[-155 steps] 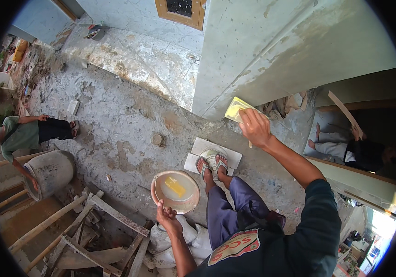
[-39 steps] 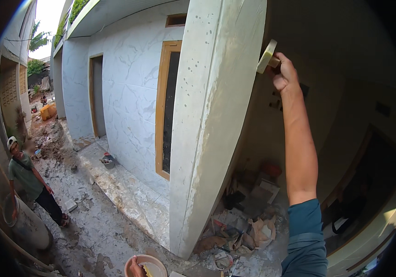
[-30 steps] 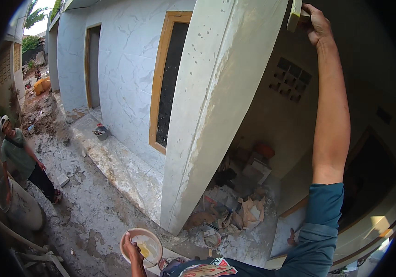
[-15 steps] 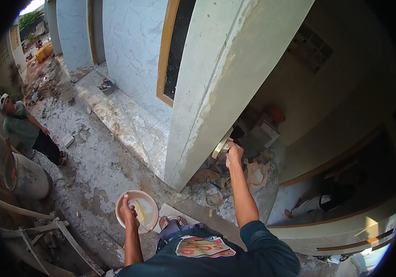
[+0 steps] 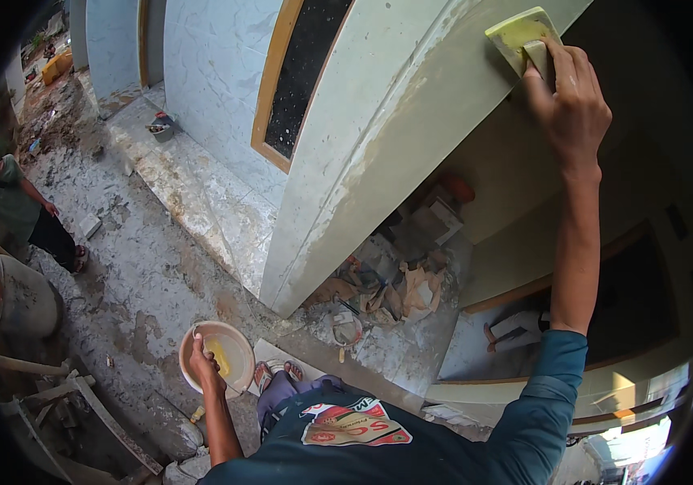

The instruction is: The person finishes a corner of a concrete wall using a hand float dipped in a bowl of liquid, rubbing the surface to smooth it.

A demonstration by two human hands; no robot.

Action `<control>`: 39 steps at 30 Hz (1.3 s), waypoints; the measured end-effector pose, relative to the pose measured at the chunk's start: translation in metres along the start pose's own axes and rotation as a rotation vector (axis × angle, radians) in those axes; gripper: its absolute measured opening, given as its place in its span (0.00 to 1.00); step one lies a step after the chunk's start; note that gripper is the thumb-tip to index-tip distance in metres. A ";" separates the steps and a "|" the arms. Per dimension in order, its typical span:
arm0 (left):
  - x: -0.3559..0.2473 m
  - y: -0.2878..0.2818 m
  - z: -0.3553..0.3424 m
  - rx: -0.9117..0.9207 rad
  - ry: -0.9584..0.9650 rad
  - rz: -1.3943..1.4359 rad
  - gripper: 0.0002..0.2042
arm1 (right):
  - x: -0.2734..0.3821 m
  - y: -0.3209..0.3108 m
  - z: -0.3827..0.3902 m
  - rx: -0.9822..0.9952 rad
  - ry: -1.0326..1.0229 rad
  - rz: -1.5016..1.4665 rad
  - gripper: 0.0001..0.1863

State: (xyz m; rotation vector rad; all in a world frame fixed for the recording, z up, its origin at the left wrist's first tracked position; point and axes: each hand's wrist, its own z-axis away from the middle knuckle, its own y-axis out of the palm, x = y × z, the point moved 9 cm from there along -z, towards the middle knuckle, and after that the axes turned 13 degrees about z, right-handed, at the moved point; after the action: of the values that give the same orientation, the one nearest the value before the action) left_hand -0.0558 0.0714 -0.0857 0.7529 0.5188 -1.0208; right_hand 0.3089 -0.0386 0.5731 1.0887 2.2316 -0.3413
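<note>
My right hand (image 5: 579,105) is raised high at the upper right, its fingers closed round the block handle of a yellow plastering float (image 5: 518,34). The float's flat plate is at the edge of a grey plastered pillar (image 5: 399,158); I cannot tell whether it touches. Low on the left, my left hand (image 5: 203,365) is closed on the thin wire handle of a round, pale pink bucket (image 5: 243,343). Inside the bucket lies a yellow object (image 5: 219,356), its kind unclear.
A person (image 5: 23,202) stands at the left beside a large drum (image 5: 29,295). Wooden trestle bars (image 5: 116,424) lie at lower left. Torn paper bags (image 5: 419,291) and a small pail (image 5: 347,329) litter the floor beyond the pillar. Another person's legs (image 5: 516,325) show in the dark doorway.
My right hand has swung up and right with the float, from the pillar's lower edge to its upper part. My left hand still has the bucket. The view has shifted slightly.
</note>
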 end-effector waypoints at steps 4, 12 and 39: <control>0.009 -0.020 0.000 -0.052 -0.049 0.063 0.25 | 0.085 0.025 0.058 0.214 -0.089 -0.092 0.24; -0.008 -0.002 0.032 -0.019 0.016 0.101 0.20 | 0.301 0.023 0.331 0.684 -0.325 -0.636 0.11; 0.021 0.005 0.006 -0.126 0.060 -0.103 0.17 | -0.126 0.018 -0.200 0.240 0.263 0.129 0.17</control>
State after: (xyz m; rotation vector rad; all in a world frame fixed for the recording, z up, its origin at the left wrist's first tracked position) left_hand -0.0417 0.0562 -0.0949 0.6513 0.6733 -1.0527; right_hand 0.2972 -0.0102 0.8079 1.4711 2.3766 -0.4415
